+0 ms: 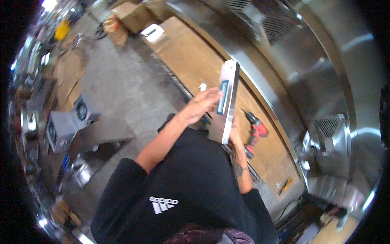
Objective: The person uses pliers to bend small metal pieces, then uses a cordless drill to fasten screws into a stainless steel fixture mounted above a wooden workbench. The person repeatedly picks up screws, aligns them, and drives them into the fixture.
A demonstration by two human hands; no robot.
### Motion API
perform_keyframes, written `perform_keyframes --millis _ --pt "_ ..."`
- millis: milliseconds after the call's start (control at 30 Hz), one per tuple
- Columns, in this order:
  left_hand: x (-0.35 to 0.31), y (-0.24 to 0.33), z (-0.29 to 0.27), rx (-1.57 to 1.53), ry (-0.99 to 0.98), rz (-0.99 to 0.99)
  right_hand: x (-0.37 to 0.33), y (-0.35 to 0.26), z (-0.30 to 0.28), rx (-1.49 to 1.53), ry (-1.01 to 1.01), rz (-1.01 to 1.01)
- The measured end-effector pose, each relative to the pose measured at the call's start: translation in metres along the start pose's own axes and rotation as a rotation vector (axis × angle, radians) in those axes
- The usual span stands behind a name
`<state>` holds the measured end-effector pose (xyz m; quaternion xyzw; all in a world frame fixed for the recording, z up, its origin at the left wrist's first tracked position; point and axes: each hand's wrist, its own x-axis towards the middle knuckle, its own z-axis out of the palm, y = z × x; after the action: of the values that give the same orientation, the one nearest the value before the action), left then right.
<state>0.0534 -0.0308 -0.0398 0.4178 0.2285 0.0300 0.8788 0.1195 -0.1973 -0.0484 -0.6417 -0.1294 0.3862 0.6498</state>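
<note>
A flat, silvery metal panel [228, 77] with a folded edge stands tilted in front of me, above the wooden work surface. Set in its face is a long, narrow blue-rimmed recess or handle [222, 97]. The fingers of my left hand [205, 101] are bent against the panel at this blue rim; their tips are slightly blurred. Lower down, my right hand [235, 133] grips the panel's edge from the far side, its fingers partly hidden behind the metal. To the right of that hand, a red and black cordless drill [258, 131] lies on its side.
The long wooden board [185, 51] runs diagonally beside stainless-steel walls [260, 77]. On it lie a small white piece [203, 86], a white tray-like item [153, 33] and a yellow hand tool [287, 186]. Cardboard boxes [136, 17] stand beyond. Grey metal housings [65, 127] sit at left.
</note>
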Motion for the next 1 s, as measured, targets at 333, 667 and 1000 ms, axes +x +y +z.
perform_keyframes --millis 333,667,1000 --pt "0.006 0.055 -0.12 -0.061 0.528 0.253 0.049 -0.028 0.048 -0.376 -0.057 0.171" --pt "0.136 0.207 -0.349 1.517 0.8 0.293 0.094 -0.014 0.056 -0.367 0.279 0.318" --pt "0.234 0.194 -0.423 1.761 0.484 0.16 0.11 0.016 0.104 -0.454 0.46 0.382"
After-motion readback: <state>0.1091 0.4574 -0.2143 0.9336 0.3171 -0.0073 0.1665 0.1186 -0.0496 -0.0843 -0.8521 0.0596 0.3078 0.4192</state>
